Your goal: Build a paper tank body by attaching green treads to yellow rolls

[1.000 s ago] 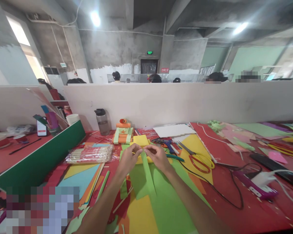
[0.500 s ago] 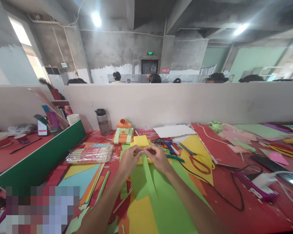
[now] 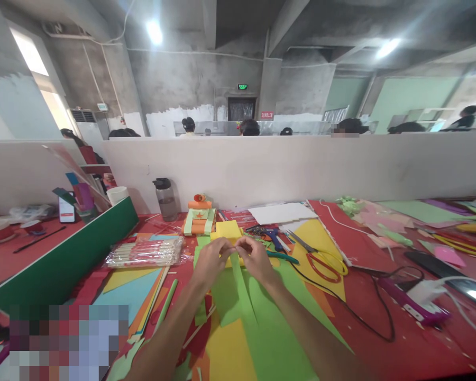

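Both hands meet at the middle of the table, fingertips pinched together. My left hand (image 3: pixel 214 259) and my right hand (image 3: pixel 256 258) hold the upper end of a narrow green paper strip (image 3: pixel 241 286) between them. The strip hangs down toward me over large green paper sheets (image 3: pixel 277 328). Just behind the fingers sits a yellow paper block (image 3: pixel 227 229), partly covered by the hands. Beyond it on the left stands an orange and green paper model (image 3: pixel 200 216) with a star on its front.
Yellow-and-red-handled scissors (image 3: pixel 321 259) and a blue glue gun (image 3: pixel 275 238) lie to the right. A bag of sticks (image 3: pixel 146 252), a water bottle (image 3: pixel 165 200) and a green divider (image 3: pixel 71 248) are on the left. A purple power strip (image 3: pixel 414 301) with cables lies at right.
The hands keep nearly the same pinch on the strip, with only slight finger movement. The whole view has shifted a little. A person has come into view at the far right.
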A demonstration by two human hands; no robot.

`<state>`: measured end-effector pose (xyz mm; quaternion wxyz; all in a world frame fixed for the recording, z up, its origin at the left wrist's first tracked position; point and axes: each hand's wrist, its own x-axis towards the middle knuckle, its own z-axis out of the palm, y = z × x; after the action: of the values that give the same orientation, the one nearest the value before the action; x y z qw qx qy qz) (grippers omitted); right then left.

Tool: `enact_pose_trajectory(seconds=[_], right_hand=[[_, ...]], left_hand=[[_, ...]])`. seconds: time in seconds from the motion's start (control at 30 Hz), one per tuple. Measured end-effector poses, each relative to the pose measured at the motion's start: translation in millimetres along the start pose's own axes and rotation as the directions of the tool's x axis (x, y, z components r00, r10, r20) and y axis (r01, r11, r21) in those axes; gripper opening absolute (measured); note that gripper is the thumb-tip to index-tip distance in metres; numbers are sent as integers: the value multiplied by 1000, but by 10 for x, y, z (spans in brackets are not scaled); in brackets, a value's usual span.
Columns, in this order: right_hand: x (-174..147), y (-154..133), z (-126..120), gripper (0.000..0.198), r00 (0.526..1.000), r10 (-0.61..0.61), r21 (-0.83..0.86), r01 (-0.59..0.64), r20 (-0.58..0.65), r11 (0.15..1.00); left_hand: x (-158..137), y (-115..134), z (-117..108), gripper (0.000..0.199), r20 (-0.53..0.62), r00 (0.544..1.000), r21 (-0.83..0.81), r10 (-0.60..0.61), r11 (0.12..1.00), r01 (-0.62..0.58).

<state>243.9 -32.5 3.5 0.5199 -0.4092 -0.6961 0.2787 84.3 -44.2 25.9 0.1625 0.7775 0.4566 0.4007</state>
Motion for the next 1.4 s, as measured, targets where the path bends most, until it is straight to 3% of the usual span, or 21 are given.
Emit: enact_pose_trajectory(seconds=[0.23,0.37,0.57,0.77,1.0,1.4], right_hand=[[42,41,-60,13,997,49,172,-59,65,983],[47,22,-61,16,992,42,240,-70,119,968],[46,13,-61,14,996,70,246,-84,62,966],[54,6,-82,18,996,88,271,-93,31,958],[41,-96,-100,26,987,130,284,-152,96,947],[65,52,-87,24,998,43,219,-51,39,974]], left_hand=[[-2,-22,1,16,-7,994,-92,-105,990,104],[-5,-11,-10,15,-41,995,-83,-95,992,91],[-11,52,-35,19,-38,999,-85,-17,996,14],[-3,54,-34,18,-14,993,-200,-114,974,109],[5,24,-21,22,-75,981,-206,-177,966,158],[19,-3,-32,30,16,975,-292,-223,931,218]])
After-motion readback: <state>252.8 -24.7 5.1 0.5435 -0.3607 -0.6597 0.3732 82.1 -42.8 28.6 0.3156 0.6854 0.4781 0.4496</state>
